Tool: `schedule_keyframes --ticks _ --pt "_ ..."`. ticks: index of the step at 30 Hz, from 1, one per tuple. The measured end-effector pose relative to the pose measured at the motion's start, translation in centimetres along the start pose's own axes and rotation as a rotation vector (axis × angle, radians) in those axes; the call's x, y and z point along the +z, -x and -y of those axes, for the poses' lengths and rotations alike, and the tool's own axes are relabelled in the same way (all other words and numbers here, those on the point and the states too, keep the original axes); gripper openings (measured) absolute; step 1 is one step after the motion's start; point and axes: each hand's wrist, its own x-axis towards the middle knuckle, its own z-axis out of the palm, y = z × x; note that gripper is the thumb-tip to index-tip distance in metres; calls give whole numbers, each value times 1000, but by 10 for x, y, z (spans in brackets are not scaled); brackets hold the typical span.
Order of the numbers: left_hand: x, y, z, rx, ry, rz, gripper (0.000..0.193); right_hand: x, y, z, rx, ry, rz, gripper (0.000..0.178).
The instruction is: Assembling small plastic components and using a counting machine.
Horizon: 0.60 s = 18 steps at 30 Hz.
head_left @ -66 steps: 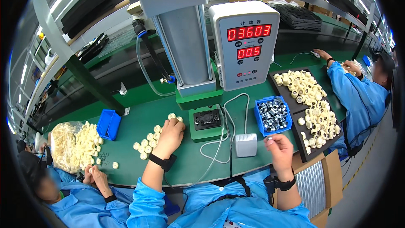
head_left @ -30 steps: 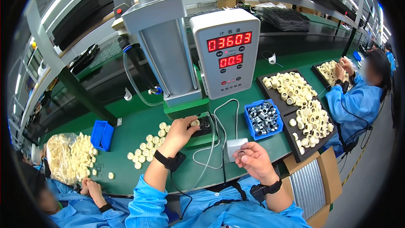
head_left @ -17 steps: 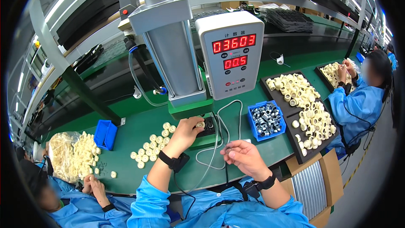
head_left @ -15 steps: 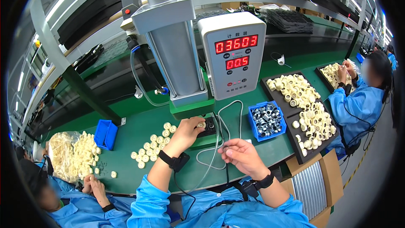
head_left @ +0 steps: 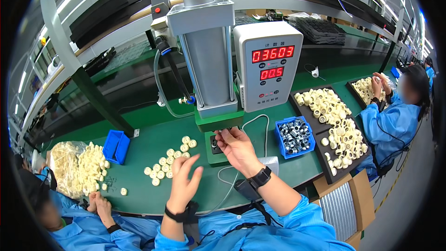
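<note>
My right hand (head_left: 238,151) reaches under the head of a bench press (head_left: 204,65), its thumb and fingers pinched together over a small black fixture (head_left: 215,145) on a green base. Whatever sits between those fingertips is hidden. My left hand (head_left: 182,183) hovers over the table with fingers apart and nothing in it. Near it lies a loose group of round cream caps (head_left: 161,161). Right of the press, a blue bin (head_left: 310,151) holds small metal rings (head_left: 294,132).
A counter box (head_left: 272,88) with red digits stands beside the press. Black trays (head_left: 333,169) of cream caps fill the right. At left are an empty blue bin (head_left: 121,151) and a bag (head_left: 65,172) of cream parts. Co-workers sit on both sides. A grey cable crosses the table.
My left hand has left the fixture, moving down and left, and opened. My right hand has moved up and left to the fixture. The view has shifted slightly; the displayed digits look the same.
</note>
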Motion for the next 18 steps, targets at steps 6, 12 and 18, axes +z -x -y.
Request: schedule_keyframes --ticks 6,12,18 --pt "-14 88 39 -286 90 -180 22 -3 -7 -11 -93 -12 29 14" --pt "-2 102 48 -231 -24 -280 14 7 -3 -3 -65 25 47 21" --pt "6 106 51 -277 -51 -317 15 -22 61 28 -201 698 96 49"
